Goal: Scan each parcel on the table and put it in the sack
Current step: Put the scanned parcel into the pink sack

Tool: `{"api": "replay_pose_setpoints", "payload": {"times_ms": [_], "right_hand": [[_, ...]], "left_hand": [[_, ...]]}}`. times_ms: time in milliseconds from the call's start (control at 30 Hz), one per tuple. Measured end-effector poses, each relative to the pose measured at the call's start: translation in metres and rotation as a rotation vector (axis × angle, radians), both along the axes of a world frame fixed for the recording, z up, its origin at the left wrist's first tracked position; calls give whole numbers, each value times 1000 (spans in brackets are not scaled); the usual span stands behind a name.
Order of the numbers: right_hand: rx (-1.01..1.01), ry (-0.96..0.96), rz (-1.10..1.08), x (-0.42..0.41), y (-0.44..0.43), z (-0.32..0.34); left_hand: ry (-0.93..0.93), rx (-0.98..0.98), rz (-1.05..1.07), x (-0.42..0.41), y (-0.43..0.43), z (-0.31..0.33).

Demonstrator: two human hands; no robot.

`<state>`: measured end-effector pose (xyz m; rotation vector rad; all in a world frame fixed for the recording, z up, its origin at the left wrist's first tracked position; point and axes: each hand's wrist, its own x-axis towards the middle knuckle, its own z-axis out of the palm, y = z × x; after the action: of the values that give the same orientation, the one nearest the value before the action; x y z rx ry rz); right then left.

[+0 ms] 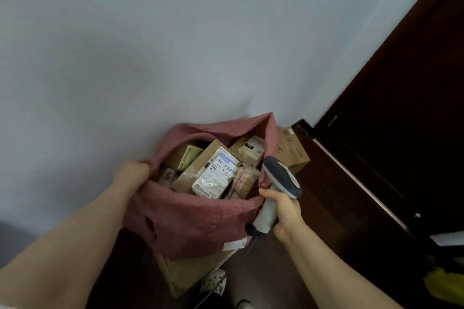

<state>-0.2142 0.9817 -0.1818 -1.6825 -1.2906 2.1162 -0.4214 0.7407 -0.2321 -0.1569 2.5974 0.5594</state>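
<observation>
Against the grey wall (175,45), the red woven sack (190,221) stood open, packed with parcels; a brown parcel with a white barcode label (217,170) lay uppermost among them. The left hand (134,173) gripped the sack's left rim in curled fingers. The right hand (283,211) held the grey barcode scanner (281,178) by its handle, just beside the right rim. A cardboard box (293,150) sat behind the sack.

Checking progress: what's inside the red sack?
The sack holds several cardboard parcels, the top one bearing a white label. Anything beneath them is hidden.
</observation>
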Motion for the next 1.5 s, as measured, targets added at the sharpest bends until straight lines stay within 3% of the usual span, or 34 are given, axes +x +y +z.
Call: {"api": "replay_pose_setpoints", "payload": {"times_ms": [133, 200, 300, 400, 533, 733, 867, 1000, 1067, 1133, 1233, 1300, 1500], "right_hand": [[9, -15, 34, -12, -6, -4], [26, -28, 46, -14, -12, -6], [43, -65, 78, -16, -19, -11], [16, -81, 108, -16, -14, -15], [-12, -116, 148, -13, 4, -21], [-27, -178, 124, -10, 21, -39], [-28, -168, 78, -7, 28, -46], [-49, -185, 21, -4, 28, -51], [-42, -163, -17, -4, 23, -44], [-20, -113, -67, -3, 20, -35], [41, 23, -145, -4, 17, -9], [112, 126, -148, -8, 12, 14], [148, 304, -165, -4, -15, 51]], "left_hand": [[-386, -98, -95, 19, -35, 23], [-446, -279, -234, 32, -38, 42], [-495, -267, -284, 29, -24, 54], [-209, -34, -109, 3, -4, 35], [68, -57, -214, -37, 43, 7], [146, -165, -467, -75, 99, -37], [144, -102, -399, -81, 120, -38], [-133, 39, -304, -73, 134, -25], [-139, 107, -289, -62, 137, -16], [-30, 210, -197, -55, 142, -2], [125, 613, 119, -54, 144, 46], [223, 780, 234, -56, 138, 81], [578, 839, 302, -40, 101, 136]]}}
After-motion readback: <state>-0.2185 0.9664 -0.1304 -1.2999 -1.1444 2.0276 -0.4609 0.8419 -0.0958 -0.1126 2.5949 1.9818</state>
